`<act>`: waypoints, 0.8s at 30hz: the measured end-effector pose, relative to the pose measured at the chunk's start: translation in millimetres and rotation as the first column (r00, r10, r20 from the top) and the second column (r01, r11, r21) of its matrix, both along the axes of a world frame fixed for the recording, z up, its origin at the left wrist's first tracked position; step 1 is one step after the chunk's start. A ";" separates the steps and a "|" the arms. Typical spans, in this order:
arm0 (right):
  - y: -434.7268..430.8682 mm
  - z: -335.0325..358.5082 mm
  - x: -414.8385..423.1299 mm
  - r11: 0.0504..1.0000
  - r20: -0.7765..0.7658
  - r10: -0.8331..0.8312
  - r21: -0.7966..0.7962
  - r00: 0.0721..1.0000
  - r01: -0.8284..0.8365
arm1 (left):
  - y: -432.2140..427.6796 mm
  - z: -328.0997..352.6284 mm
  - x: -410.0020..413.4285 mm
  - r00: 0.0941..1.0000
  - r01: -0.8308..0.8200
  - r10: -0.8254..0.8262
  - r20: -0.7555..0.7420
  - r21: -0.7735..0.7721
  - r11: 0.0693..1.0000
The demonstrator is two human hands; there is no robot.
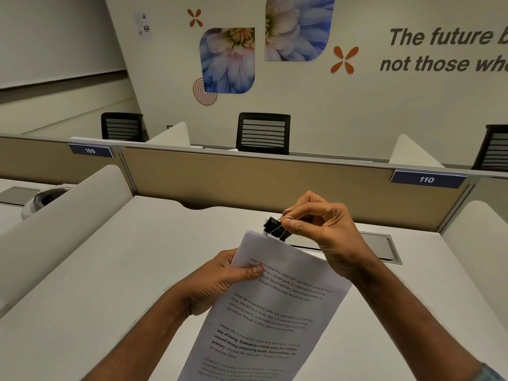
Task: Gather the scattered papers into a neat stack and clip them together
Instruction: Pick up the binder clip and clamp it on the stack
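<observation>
Clipping the papers

The left hand (220, 279) pinches the papers (264, 312), long way up. The right hand (324, 232) pinches the black clip (275, 228) on top.

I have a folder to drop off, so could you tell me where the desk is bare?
The desk is bare left of the left hand, up to the curved divider. Crowded mid-desk: paper stack, binder clip, right hand.

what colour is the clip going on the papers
Black body with silver wire handles; the binder clip shows clearly in the head view, at the papers' top edge.
</observation>
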State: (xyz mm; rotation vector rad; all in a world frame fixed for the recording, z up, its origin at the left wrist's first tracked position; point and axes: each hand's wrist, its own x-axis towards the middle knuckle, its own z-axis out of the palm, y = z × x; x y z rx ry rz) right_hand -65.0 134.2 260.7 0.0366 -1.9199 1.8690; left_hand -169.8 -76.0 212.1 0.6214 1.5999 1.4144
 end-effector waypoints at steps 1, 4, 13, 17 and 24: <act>1.0 1.2 0.3 1.000 -0.007 0.004 0.000 1.000 -0.004 | -0.7 0.6 0.9 1.000 -0.003 0.003 0.001 0.003 1.000; -2.1 0.2 -1.1 0.999 -0.007 0.034 0.022 0.999 -0.034 | -1.2 3.9 3.4 1.000 -0.007 0.007 0.001 0.006 1.000; -2.7 0.4 0.6 0.997 -0.003 0.034 0.069 0.999 -0.034 | -7.5 9.1 7.9 1.000 -0.016 0.016 -0.001 0.023 1.000; -3.3 -0.3 2.0 0.997 0.001 0.053 0.062 0.999 -0.053 | -8.7 9.1 8.8 0.999 -0.026 0.027 -0.025 0.016 1.000; -4.4 0.2 2.3 0.995 0.016 0.074 0.073 0.997 -0.075 | -11.5 10.6 7.1 1.000 -0.030 0.030 -0.006 0.023 0.999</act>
